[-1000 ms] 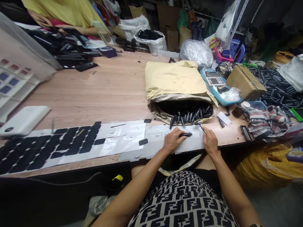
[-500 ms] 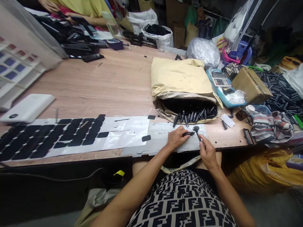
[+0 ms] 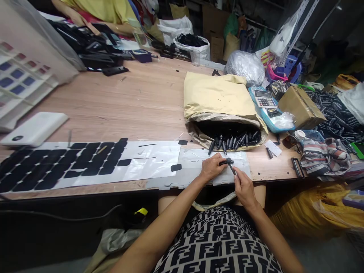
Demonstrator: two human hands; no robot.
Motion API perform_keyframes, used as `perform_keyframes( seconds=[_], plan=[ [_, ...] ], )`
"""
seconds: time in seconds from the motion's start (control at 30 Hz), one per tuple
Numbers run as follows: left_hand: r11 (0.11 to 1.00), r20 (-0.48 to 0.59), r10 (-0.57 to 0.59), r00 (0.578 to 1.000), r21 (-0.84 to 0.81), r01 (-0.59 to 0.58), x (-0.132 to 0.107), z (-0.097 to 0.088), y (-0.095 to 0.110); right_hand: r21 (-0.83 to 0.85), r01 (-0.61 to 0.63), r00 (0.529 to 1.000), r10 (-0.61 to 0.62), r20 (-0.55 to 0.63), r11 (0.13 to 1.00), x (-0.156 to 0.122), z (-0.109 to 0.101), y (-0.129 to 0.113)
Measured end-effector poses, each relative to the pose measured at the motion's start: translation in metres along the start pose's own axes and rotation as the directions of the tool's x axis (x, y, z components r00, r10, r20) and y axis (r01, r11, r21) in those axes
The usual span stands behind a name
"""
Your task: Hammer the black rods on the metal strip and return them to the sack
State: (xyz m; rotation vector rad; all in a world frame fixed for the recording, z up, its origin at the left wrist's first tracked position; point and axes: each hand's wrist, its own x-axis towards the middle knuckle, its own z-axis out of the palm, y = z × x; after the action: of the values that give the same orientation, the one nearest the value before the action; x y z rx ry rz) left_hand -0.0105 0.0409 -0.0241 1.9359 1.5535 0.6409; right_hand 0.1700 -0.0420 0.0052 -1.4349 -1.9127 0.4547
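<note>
My left hand is closed around a slim black cylindrical piece and holds it low over the grey sheet at the table's front edge. In my right hand is a round-headed metal tool, gripped by its shaft. Its dark head lies over the far end of the black piece; whether they touch I cannot tell. Just beyond my hands, a beige sack lies with its mouth towards me. Several similar black pointed pieces spill from it.
Flat black rounded pieces lie on white paper to the left. A white power bank-like box is behind them. To the right are a calculator, a carton and a striped cloth. Another person's hand is far left.
My right hand has moved left, bringing the tool's head from beside the black piece to over its end. My left hand stays nearly in place, still holding the piece.
</note>
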Motion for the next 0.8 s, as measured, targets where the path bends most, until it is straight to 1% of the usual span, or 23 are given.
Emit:
perform_keyframes(
  seconds=[0.13, 0.2, 0.23, 0.3, 0.37, 0.4, 0.47, 0.57, 0.63, 0.7, 0.73, 0.8],
  plan=[
    [1.0, -0.006, 0.011, 1.0, -0.009, -0.011, 0.0, 0.001, 0.0, -0.03, -0.026, 1.0, 0.026, -0.011, 0.999, 0.003, -0.001, 0.011],
    [1.0, -0.017, 0.02, 1.0, -0.004, -0.02, -0.001, 0.002, -0.001, -0.111, -0.034, 0.998, 0.029, -0.047, 0.993, 0.006, -0.004, 0.02],
    [1.0, -0.023, 0.023, 0.999, 0.001, -0.023, -0.001, 0.003, -0.002, -0.188, -0.039, 0.997, 0.028, -0.066, 0.981, 0.008, -0.006, 0.025],
    [1.0, -0.024, 0.025, 0.999, 0.011, -0.025, -0.002, 0.004, -0.003, -0.385, -0.051, 0.996, 0.017, -0.091, 0.922, 0.012, -0.009, 0.035],
    [1.0, -0.012, 0.025, 1.0, 0.018, -0.025, -0.001, 0.004, -0.003, -0.565, -0.039, 0.996, -0.011, -0.084, 0.824, 0.014, -0.009, 0.043],
    [0.999, -0.006, 0.028, 1.0, 0.02, -0.028, -0.001, 0.004, -0.004, -0.629, -0.02, 0.997, -0.03, -0.069, 0.777, 0.015, -0.008, 0.046],
    [0.999, 0.002, 0.043, 0.999, 0.015, -0.043, 0.0, 0.002, -0.004, -0.701, 0.012, 0.997, -0.061, -0.045, 0.713, 0.015, -0.005, 0.049],
    [0.995, 0.001, 0.094, 0.996, -0.036, -0.094, -0.005, -0.001, -0.004, -0.723, 0.002, 0.995, -0.071, -0.065, 0.69, 0.015, 0.001, 0.049],
    [0.981, -0.01, 0.159, 0.987, -0.114, -0.159, -0.018, -0.003, -0.002, -0.715, -0.022, 0.996, -0.05, -0.08, 0.699, 0.015, 0.003, 0.048],
    [0.952, 0.002, 0.235, 0.972, -0.202, -0.23, -0.041, -0.001, 0.001, -0.706, -0.029, 0.997, -0.029, -0.071, 0.708, 0.014, 0.004, 0.048],
    [0.937, 0.028, 0.268, 0.963, -0.241, -0.254, -0.055, 0.002, 0.002, -0.703, -0.028, 0.998, -0.024, -0.064, 0.71, 0.014, 0.004, 0.048],
    [0.917, 0.123, 0.307, 0.944, -0.304, -0.258, -0.084, 0.01, 0.001, -0.707, -0.021, 0.998, -0.028, -0.058, 0.707, 0.013, 0.005, 0.049]
  ],
)
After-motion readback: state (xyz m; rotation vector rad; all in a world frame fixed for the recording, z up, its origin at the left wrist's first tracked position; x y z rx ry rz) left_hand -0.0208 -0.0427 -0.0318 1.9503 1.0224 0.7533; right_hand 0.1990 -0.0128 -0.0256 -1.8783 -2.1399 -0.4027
